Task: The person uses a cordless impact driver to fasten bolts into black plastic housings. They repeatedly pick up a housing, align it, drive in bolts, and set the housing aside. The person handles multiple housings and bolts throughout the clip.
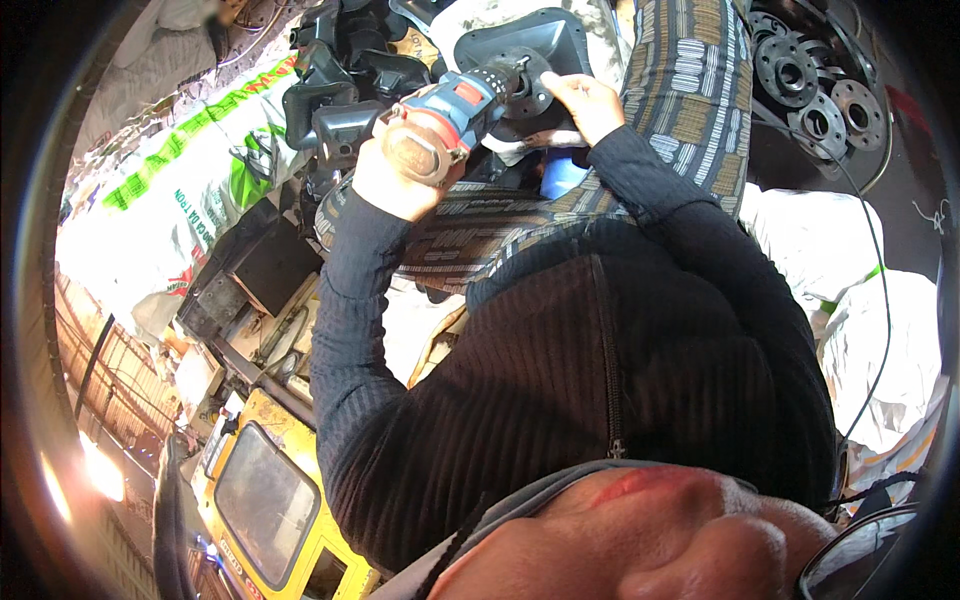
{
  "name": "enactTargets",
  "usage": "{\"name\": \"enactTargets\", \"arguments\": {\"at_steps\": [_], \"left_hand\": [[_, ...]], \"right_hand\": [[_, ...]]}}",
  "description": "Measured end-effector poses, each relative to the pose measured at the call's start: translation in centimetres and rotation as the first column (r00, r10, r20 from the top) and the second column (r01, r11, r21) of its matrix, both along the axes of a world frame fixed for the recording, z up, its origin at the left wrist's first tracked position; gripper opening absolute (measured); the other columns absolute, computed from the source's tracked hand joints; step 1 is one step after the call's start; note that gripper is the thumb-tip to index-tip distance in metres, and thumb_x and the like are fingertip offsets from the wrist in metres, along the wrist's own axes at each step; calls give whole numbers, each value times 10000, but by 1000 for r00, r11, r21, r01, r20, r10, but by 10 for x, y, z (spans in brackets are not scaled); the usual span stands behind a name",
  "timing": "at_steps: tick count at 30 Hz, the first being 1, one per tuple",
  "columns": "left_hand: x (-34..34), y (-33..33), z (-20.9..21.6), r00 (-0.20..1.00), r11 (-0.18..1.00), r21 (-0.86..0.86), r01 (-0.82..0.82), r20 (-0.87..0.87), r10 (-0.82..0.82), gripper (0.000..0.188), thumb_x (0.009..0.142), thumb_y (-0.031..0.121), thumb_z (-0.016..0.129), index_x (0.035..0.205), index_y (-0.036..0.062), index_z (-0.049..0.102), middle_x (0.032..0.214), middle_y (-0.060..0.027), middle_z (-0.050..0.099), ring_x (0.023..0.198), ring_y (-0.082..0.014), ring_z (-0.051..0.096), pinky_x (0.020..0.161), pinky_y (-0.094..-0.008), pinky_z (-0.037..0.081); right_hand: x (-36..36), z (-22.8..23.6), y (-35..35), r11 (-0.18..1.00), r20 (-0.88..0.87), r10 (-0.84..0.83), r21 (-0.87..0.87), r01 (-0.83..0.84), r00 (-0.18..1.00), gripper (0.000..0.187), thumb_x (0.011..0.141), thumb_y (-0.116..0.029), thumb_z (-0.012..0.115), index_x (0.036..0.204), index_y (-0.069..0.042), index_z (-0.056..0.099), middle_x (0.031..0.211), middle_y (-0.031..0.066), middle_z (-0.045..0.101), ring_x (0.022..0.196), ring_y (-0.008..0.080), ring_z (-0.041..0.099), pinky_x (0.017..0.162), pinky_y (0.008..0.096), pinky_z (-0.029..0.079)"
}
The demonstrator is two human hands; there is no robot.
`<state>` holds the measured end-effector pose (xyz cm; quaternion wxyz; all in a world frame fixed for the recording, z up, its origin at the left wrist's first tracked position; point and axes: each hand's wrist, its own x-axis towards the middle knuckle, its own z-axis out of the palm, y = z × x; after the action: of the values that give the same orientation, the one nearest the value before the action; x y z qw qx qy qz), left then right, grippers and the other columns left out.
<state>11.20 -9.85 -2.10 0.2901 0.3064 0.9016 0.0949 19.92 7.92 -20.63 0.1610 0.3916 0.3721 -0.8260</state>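
A blue and red power drill point(450, 108) is gripped in my left hand point(395, 188), its black chuck pointing right. The chuck end reaches a dark round flange point(528, 98) with holes in it. That flange sits against a dark grey funnel-shaped part point(545, 45) with a wide rectangular rim. My right hand point(590, 105) is at the flange's right edge, thumb and fingertips pinched together. Whatever lies between those fingertips is too small to make out. White cloth point(530, 145) shows just below the flange.
More dark moulded parts point(345, 125) are piled at the far left, beside a white and green sack point(190, 190). Several metal flange discs point(790, 75) lie in a round container at the far right. A thin cable point(885, 290) hangs near white bags point(870, 340) on the right.
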Motion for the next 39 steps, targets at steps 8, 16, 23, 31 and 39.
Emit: {"name": "enactTargets", "arguments": {"at_steps": [8,16,23,31,39], "left_hand": [[-37,26,18,989,988,42,146,-16,-146,328,690,245,749,901,15,646,875,-143,672,776,-283,662,705,-334,528],[-45,46,17,947,995,-80,-63,310,85,475,695,257,694,1119,75,582,1090,-107,621,1020,-259,587,910,-379,447],[-50,47,3,934,986,-166,-21,350,78,503,739,207,653,1205,77,515,1161,-109,585,1081,-248,561,948,-370,431],[-42,29,-7,984,990,12,142,106,-142,455,706,286,720,1074,52,591,886,-125,672,815,-298,661,746,-344,535],[45,-27,21,983,984,-55,-171,-83,166,499,788,282,649,1242,129,512,1197,-98,565,1113,-262,538,1045,-459,324]], "right_hand": [[-3,-11,-3,965,-176,162,234,-119,971,315,823,-317,687,906,-15,654,740,53,637,681,130,615,613,294,508],[0,-23,-6,918,-113,252,343,-200,961,332,803,-347,687,861,-21,658,671,99,632,613,171,586,603,316,454],[-6,-6,6,824,-104,371,495,-275,923,322,798,-324,682,864,-11,648,667,133,614,600,226,586,594,345,452],[-14,-5,8,690,-66,443,662,-293,894,314,794,-343,663,754,-34,622,600,130,574,542,257,547,554,368,434],[-11,-11,8,774,-157,360,601,-201,920,299,802,-324,680,747,-33,637,606,55,550,559,156,465,559,320,408]]}}
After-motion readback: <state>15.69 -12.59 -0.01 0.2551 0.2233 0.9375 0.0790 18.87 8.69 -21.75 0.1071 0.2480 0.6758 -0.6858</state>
